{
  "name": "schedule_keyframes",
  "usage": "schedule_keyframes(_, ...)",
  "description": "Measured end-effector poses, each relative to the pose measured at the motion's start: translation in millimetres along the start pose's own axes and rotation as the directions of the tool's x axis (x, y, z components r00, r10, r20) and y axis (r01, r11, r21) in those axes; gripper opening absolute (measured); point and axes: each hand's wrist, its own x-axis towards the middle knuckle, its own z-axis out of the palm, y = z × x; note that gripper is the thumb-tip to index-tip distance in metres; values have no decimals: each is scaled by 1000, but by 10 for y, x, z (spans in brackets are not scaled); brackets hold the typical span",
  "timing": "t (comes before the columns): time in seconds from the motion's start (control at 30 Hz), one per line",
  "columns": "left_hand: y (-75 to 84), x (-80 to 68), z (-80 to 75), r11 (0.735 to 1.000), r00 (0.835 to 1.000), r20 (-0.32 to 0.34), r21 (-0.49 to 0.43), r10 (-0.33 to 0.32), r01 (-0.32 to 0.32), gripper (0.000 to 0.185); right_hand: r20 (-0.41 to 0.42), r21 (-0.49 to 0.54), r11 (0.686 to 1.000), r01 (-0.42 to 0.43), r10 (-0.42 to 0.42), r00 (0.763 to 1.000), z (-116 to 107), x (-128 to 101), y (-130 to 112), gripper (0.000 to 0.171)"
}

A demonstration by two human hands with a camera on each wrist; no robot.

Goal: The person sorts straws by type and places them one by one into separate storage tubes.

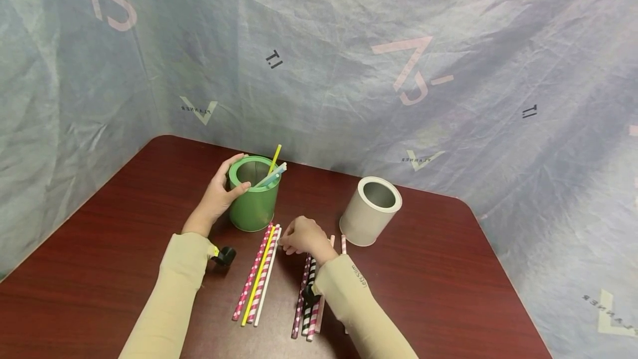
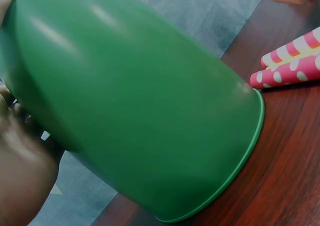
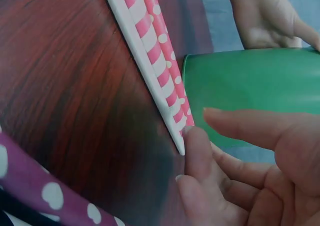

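Observation:
My left hand (image 1: pixel 219 190) grips the green can (image 1: pixel 253 209) at its rim, thumb over the near edge and fingers round the far side. A yellow straw (image 1: pixel 275 157) and light blue straws (image 1: pixel 271 177) lean inside it. In front lies a row of paper straws: pink dotted (image 1: pixel 245 292), yellow (image 1: pixel 253 292), pink striped (image 1: pixel 258 292) and white (image 1: pixel 265 292). At the white straw's far end is my right hand (image 1: pixel 304 235). In the right wrist view its forefinger meets the white straw's tip (image 3: pixel 181 148), while the thumb stands apart.
Under the right forearm lie more straws, among them a purple dotted one (image 1: pixel 297 314), a black striped one (image 1: pixel 306 326) and a pink striped one (image 1: pixel 312 326). A white can (image 1: pixel 366 220) stands at the back right. Grey cloth (image 1: pixel 319 71) hangs behind the dark red table (image 1: pixel 448 292).

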Motion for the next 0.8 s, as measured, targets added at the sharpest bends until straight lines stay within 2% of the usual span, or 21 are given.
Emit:
schedule_keyframes(0.23,-4,1,-4,1000,1000,1,11,-5,5,68,19,-183,983,-36,40,999,85,-18,-56,24)
schedule_keyframes(0.43,2,3,0,1000,1000,8,17,-3,3,68,-31,-285,958,-41,34,999,155,-25,-66,35)
schedule_keyframes(0.57,-1,3,-7,1000,1000,9,19,7,-7,68,-50,-296,955,-29,14,999,189,-26,-86,38)
schedule_keyframes(0.8,-16,-6,-16,999,1000,10,43,2,-2,68,-61,-238,971,-6,-9,998,243,-30,-114,37)
